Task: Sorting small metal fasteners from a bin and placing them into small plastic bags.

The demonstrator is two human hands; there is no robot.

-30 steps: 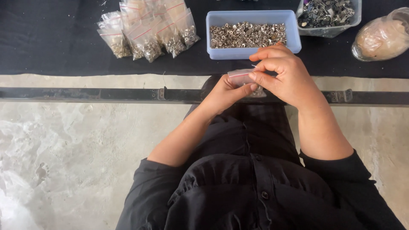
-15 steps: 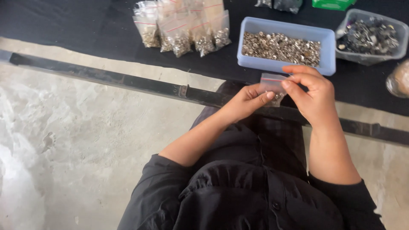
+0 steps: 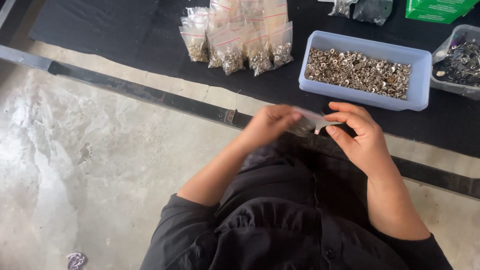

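Note:
Both of my hands hold one small clear plastic bag [image 3: 307, 121] over my lap, near the table's front edge. My left hand [image 3: 270, 125] pinches its left end and is motion-blurred. My right hand [image 3: 357, 137] grips the bag's right end between thumb and fingers. Beyond the hands, a light blue tray [image 3: 419, 75] sits on the black table, full of small silver metal fasteners [image 3: 357, 70]. A pile of filled clear bags [image 3: 240, 37] lies on the table at the back left.
A clear tub of dark metal parts [image 3: 460, 62] stands right of the blue tray. A green box [image 3: 440, 9] and more bags [image 3: 360, 7] lie at the far edge. A dark metal rail [image 3: 150, 92] runs along the concrete floor [image 3: 90, 165].
The view has swung left and down, so the table items sit further right. Both hands have dropped slightly with the bag, and my left hand is now moving along it.

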